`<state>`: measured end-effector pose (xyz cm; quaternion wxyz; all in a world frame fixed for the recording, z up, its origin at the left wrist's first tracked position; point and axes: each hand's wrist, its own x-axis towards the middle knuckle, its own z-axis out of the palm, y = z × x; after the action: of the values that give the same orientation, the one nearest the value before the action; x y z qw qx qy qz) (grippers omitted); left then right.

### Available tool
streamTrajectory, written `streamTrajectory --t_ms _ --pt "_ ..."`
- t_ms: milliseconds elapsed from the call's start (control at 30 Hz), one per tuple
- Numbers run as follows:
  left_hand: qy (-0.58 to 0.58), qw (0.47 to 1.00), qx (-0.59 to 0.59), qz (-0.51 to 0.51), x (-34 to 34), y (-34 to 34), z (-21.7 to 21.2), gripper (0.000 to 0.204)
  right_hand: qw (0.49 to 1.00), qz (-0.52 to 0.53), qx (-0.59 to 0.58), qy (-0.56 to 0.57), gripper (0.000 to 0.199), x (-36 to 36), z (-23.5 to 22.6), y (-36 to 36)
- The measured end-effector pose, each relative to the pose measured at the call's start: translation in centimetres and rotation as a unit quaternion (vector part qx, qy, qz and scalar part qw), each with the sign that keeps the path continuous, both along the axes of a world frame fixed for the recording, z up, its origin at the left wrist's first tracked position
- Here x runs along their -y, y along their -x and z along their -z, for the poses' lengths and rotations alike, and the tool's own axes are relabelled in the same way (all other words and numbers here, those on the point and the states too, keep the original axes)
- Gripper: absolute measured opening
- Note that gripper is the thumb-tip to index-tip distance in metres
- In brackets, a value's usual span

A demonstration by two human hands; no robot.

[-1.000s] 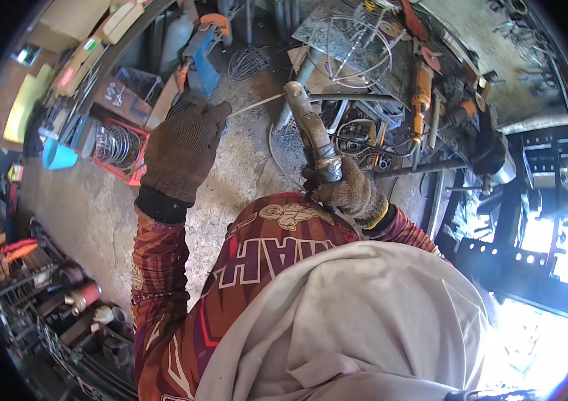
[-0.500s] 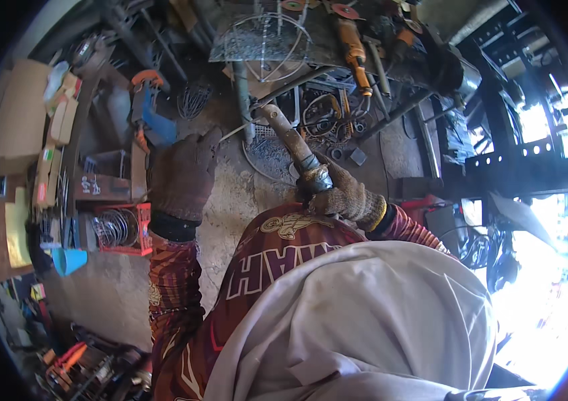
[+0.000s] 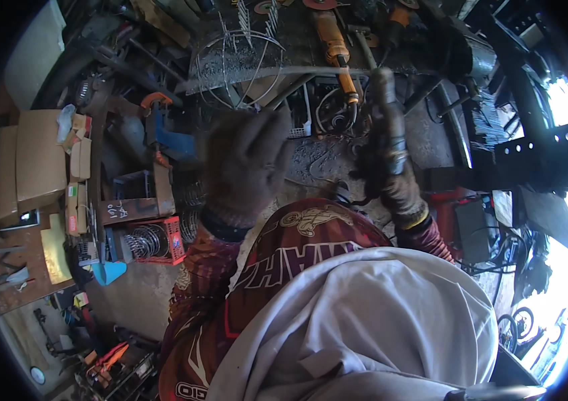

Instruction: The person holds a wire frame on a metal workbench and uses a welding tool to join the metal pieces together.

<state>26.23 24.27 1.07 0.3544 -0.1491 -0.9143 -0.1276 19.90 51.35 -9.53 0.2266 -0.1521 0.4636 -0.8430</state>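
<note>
My right hand [image 3: 401,197], in a knit glove with a yellow cuff edge, is closed round a worn cylindrical welding electrode holder [image 3: 391,123]. Its tip points away toward the workbench, and the grip is dark and partly hidden. A thin, pale rod [image 3: 324,69] runs left from the tip, blurred against the bench. My left hand [image 3: 247,164], in a dark brown glove, is raised in front of my chest, left of the holder. Its fingers look loosely bent and apart, with nothing visible in them. Just beyond it, a round wire frame [image 3: 282,53] sits on the metal workbench [image 3: 204,70].
Orange angle grinders [image 3: 332,43] lie on the bench, a cable hanging from one. At left are a blue metal tool [image 3: 170,137], a red crate [image 3: 175,240] of wire rings, and cardboard boxes [image 3: 40,157]. Dark perforated steel [image 3: 537,150] stands at right.
My right hand has moved right and forward, swinging the electrode holder more upright. My left hand has moved right, before my chest. The view has shifted too.
</note>
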Motion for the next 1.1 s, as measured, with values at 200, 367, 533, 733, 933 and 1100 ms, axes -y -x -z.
streamTrajectory --t_ms 200,367,533,733,933,1100 --pt "-0.06 0.974 0.218 0.002 -2.7 4.5 4.4 0.032 0.96 0.258 -0.109 -0.014 0.112 -6.9 -1.9 9.3" --pt "-0.102 0.958 0.269 -0.007 -2.9 6.2 8.3 0.028 0.89 0.424 -0.138 -0.093 0.107 -12.8 0.2 13.9" --pt "-0.115 0.926 0.357 -0.034 -2.0 6.7 10.2 0.027 0.795 0.537 -0.228 -0.167 0.101 -16.9 -1.6 18.2" --pt "-0.097 0.917 0.386 -0.035 -2.8 9.6 10.3 0.027 0.709 0.643 -0.169 -0.236 0.071 -19.3 -4.1 22.1" --pt "-0.094 0.917 0.388 0.024 -1.9 11.5 11.1 0.026 0.64 0.595 -0.342 -0.345 0.059 -20.2 1.6 27.9" --pt "-0.113 0.924 0.361 0.058 1.8 11.8 13.2 0.028 0.562 0.502 -0.356 -0.552 0.143 -23.5 7.4 30.5"
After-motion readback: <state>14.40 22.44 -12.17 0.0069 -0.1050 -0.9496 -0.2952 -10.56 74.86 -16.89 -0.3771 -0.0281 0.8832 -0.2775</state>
